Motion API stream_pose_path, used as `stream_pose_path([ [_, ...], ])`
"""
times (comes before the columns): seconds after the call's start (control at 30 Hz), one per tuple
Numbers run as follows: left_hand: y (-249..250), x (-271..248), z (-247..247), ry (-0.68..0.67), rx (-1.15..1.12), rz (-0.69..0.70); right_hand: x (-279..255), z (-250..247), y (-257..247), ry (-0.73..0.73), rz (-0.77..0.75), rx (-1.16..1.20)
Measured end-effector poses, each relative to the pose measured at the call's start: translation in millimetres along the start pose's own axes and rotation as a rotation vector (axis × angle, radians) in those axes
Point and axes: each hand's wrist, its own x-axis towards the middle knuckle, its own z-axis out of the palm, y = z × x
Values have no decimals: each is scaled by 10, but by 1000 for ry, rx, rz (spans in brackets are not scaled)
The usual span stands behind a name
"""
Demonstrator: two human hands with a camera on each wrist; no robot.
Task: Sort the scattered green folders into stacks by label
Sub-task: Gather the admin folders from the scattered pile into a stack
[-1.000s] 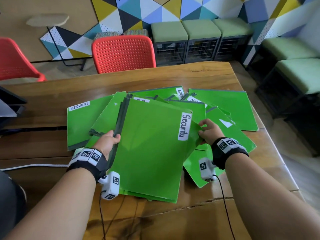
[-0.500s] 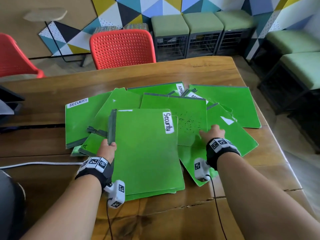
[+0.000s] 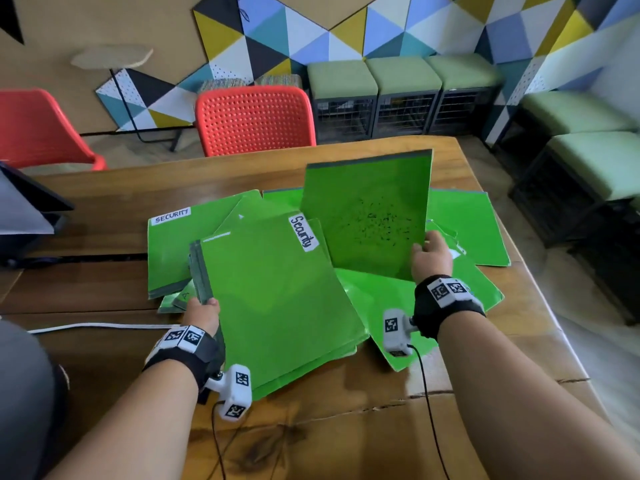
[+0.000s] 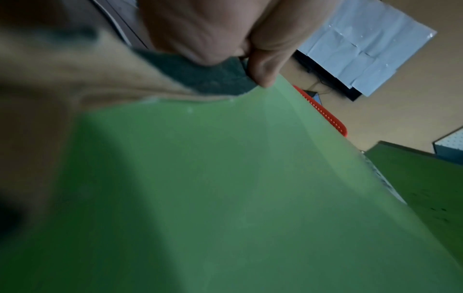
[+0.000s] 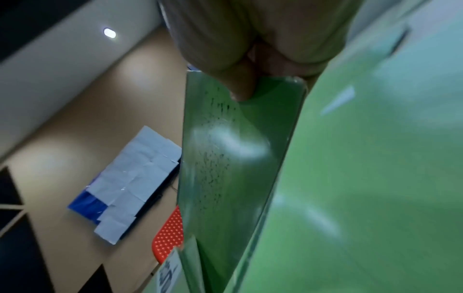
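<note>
My left hand (image 3: pixel 202 311) grips a small Security stack (image 3: pixel 277 296) by its spine; my right hand (image 3: pixel 429 254) pinches a speckled folder (image 3: pixel 367 216) tilted up off the pile (image 3: pixel 460 220). Most folders lie scattered on the tabletop (image 3: pixel 104 188), unsorted.

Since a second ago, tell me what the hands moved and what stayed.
The right hand let go of the Security folder, took hold of the ink-speckled folder by its near corner and tilted it up off the pile. The left hand kept gripping the Security folder's dark spine, which swung slightly toward the person. The SECURITY folder at the left stayed flat on the table.
</note>
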Motion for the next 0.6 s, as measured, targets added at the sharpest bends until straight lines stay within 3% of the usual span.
stream_pose_path([
  [0.13,-16,-145,-18,-32,-9,13,-294,-189,-227,66,-242,79],
  [0.23,-40,-333,102,-86,-10,29,-640,-176,-201,60,-554,-13],
  [0.3,-81,-405,150,-102,-56,5,-874,-88,-37,-51,-801,-157],
  [0.37,-150,-384,167,-110,-137,-45,-1068,18,267,-233,-949,-328],
  [0.5,-279,-362,188,-106,-355,-135,-1387,107,907,-619,-1022,-575],
  [0.6,-266,-457,225,-214,-251,-109,-1476,110,1141,-781,-1022,-644],
])
